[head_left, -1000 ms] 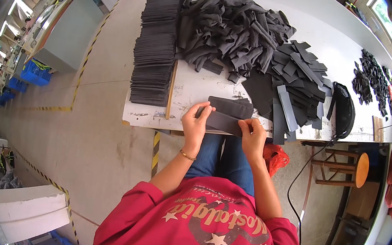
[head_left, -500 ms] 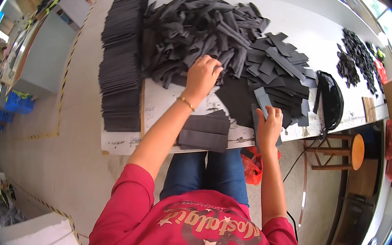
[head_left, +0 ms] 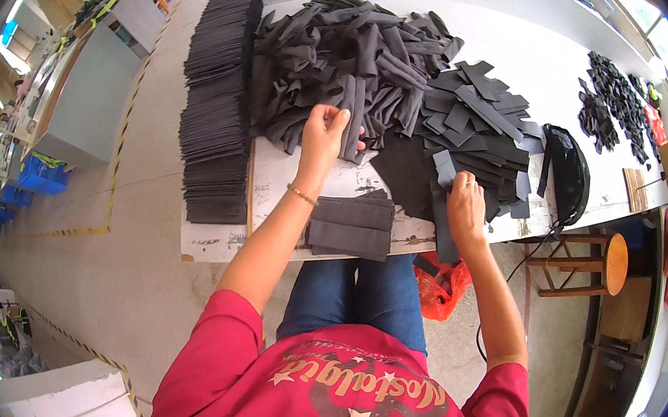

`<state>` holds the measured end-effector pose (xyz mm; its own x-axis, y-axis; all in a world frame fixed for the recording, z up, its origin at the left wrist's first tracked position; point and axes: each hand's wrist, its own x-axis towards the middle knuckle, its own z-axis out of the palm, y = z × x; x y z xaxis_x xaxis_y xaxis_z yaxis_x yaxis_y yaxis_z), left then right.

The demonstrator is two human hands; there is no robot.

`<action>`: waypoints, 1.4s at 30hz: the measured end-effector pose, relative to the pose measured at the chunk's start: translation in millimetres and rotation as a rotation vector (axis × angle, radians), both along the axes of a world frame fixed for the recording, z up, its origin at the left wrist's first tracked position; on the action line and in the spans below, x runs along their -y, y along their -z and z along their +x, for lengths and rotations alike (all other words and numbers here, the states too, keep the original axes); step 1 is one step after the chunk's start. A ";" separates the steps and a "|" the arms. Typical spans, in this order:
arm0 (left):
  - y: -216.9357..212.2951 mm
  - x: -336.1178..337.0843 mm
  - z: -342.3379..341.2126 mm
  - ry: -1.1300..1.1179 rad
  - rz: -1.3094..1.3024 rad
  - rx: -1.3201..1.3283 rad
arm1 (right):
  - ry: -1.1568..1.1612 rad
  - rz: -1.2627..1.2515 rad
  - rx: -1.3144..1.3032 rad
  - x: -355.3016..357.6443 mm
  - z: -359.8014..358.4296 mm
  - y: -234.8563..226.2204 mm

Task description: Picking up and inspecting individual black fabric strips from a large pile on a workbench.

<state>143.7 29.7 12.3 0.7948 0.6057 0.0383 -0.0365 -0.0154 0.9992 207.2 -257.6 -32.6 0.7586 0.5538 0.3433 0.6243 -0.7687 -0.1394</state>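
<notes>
My left hand (head_left: 326,135) is closed around a rolled dark grey fabric strip (head_left: 351,112) at the near side of a loose heap of similar strips (head_left: 353,42). On the right, my right hand (head_left: 467,205) has its fingers bent in on a flat dark strip (head_left: 441,221), which reaches past the table's front edge; its fingertips are partly hidden. A lighter grey piece (head_left: 443,168) lies just beyond those fingers. Between my forearms sits a small stack of flat dark pieces (head_left: 350,225). Flat strips (head_left: 484,118) are piled beyond my right hand.
A long row of stacked dark pieces (head_left: 218,105) lines the table's left side. A black shiny bag-like object (head_left: 566,173) lies on the right, near a wooden stool (head_left: 614,265). Under the front edge hangs a red plastic bag (head_left: 441,291). Small black pieces (head_left: 610,100) lie far right.
My left hand has drawn slightly left and nearer, with a strip now raised in its grip. My right hand has turned and its fingers have curled in; the flat strip there has shifted.
</notes>
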 end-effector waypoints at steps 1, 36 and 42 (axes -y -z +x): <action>-8.0 10.1 -11.5 0.077 -0.325 0.027 | 0.026 -0.033 -0.129 4.7 -1.3 -5.4; -39.7 72.4 -134.6 0.209 -0.785 0.265 | -0.361 0.429 0.242 -57.3 -149.3 -105.9; -47.4 90.3 -135.8 0.284 -0.748 0.440 | -0.410 0.557 -0.066 -76.0 -166.7 -102.4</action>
